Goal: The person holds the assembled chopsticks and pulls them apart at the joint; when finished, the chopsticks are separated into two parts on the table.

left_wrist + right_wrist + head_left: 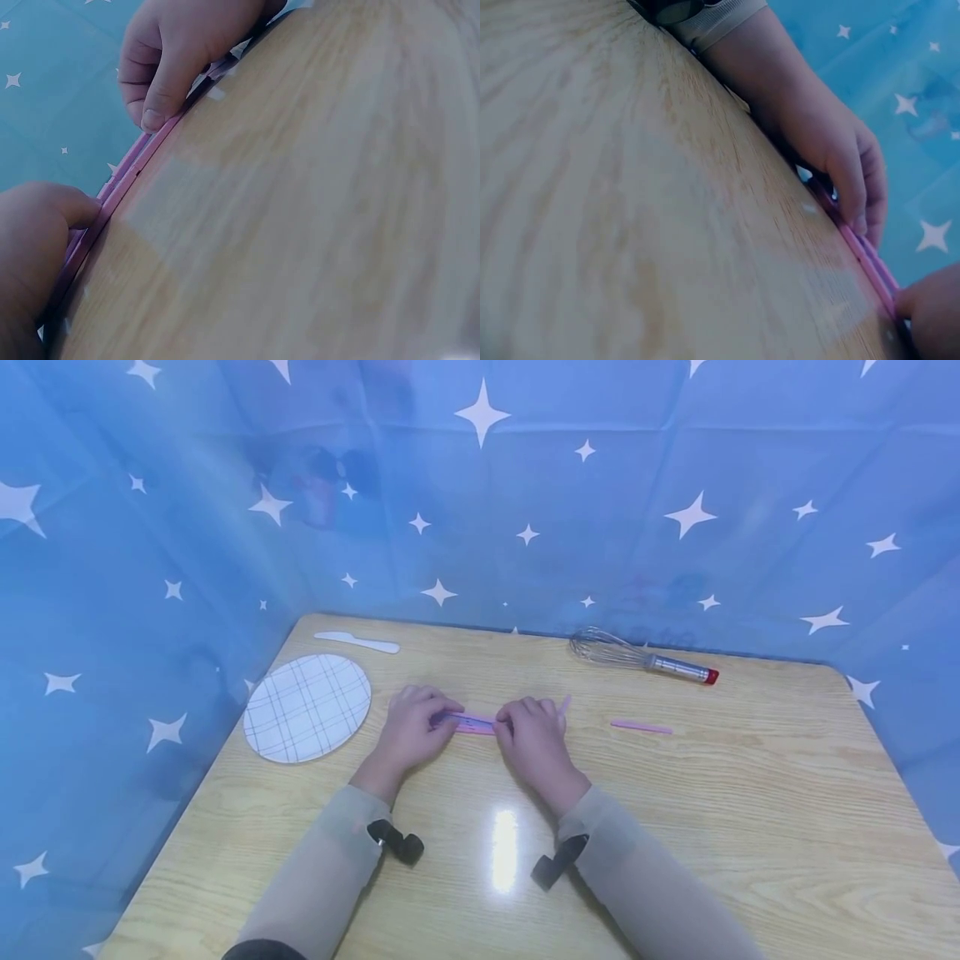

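Between both hands lies a slim, long pink object with a purple-blue inner strip [475, 724], low over the middle of the table. My left hand [414, 727] pinches its left end between thumb and fingers. At its other end, the thumb and curled fingers of my right hand [534, 742] grip it. In the left wrist view the pink object [124, 180] shows two parallel edges running from one hand to the other. The right wrist view shows the same pink edge [866, 259] close along the tabletop. Both ends are partly hidden by the hands.
A thin pink stick [641, 727] lies right of the right hand. Behind it is a wire whisk [675, 667] with a red-tipped handle. To the left are a round white checked plate [307, 710] and a white knife [358, 642]. A blue starry curtain [480, 510] borders the wooden table [712, 827].
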`<state>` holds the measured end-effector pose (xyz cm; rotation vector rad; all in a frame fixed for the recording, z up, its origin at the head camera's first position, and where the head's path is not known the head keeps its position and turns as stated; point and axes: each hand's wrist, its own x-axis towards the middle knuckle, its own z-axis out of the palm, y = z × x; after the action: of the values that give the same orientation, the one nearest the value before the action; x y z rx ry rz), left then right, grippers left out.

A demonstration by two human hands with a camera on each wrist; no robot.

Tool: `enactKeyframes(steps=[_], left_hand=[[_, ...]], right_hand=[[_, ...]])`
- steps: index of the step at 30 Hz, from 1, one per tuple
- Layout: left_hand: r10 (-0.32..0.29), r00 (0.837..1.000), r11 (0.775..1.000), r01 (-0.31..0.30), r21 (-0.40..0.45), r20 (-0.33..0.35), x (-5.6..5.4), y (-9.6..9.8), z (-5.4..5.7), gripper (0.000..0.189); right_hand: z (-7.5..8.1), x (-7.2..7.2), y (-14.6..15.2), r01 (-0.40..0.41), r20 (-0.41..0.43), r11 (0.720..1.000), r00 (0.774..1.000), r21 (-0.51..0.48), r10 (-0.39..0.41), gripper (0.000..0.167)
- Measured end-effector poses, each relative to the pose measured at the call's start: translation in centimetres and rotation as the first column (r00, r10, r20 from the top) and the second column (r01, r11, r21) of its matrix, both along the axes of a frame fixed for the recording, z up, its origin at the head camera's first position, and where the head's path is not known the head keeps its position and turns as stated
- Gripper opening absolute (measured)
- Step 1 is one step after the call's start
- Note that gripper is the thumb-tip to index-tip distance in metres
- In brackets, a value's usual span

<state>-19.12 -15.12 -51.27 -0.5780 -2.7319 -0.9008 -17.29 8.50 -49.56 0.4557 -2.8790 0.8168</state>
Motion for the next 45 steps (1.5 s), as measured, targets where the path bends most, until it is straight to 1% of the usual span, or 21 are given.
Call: enactKeyframes(steps=[5,12,22,26,30,33,36,40,45], left_hand=[[0.002,1.0,1.0,-0.002,0.001,0.001,0.0,0.0,0.1,0.022],[0.001,1.0,1.0,-0.001,0.008,0.009,0.0,0.0,0.1,0.02],[0.012,1.0,0.999,-0.011,0.053,-0.014,0.0,0.1,0.1,0.014],[0.027,1.0,0.997,-0.027,0.068,-0.001,-0.1,0.1,0.1,0.015],[0.031,0.999,0.995,-0.032,0.095,0.009,-0.2,0.0,-0.1,0.02],[0.02,1.0,0.992,-0.018,0.127,-0.013,-0.2,0.1,-0.1,0.021],[0.006,0.999,0.99,0.001,0.143,-0.052,-0.1,0.2,0.1,0.019],[-0.002,0.994,0.992,0.016,0.128,-0.108,0.0,0.6,0.3,0.018],[0.001,0.983,0.994,0.019,0.104,-0.183,0.3,1.3,0.4,0.018]], right_hand=[[0.0,-0.1,0.0,-0.011,0.001,1.0,1.0,-0.002,0.011,0.015],[-0.2,-0.1,0.1,-0.025,0.012,0.999,1.0,-0.042,0.026,0.017],[-0.4,-0.4,0.2,-0.051,-0.042,0.998,0.998,-0.045,0.049,0.014],[-0.5,-0.5,0.2,-0.069,-0.071,0.996,0.995,-0.054,0.065,0.014],[-0.5,-0.6,0.3,-0.071,-0.1,0.995,0.993,-0.076,0.063,0.015],[-0.5,-0.5,0.6,-0.068,-0.124,0.994,0.991,-0.086,0.057,0.015],[-0.4,-0.3,0.9,-0.072,-0.149,0.993,0.987,-0.094,0.057,0.015],[-0.3,-0.3,1.3,-0.064,-0.179,0.992,0.983,-0.109,0.043,0.014],[-0.4,-0.1,2.2,-0.053,-0.221,0.99,0.975,-0.131,0.023,0.014]])
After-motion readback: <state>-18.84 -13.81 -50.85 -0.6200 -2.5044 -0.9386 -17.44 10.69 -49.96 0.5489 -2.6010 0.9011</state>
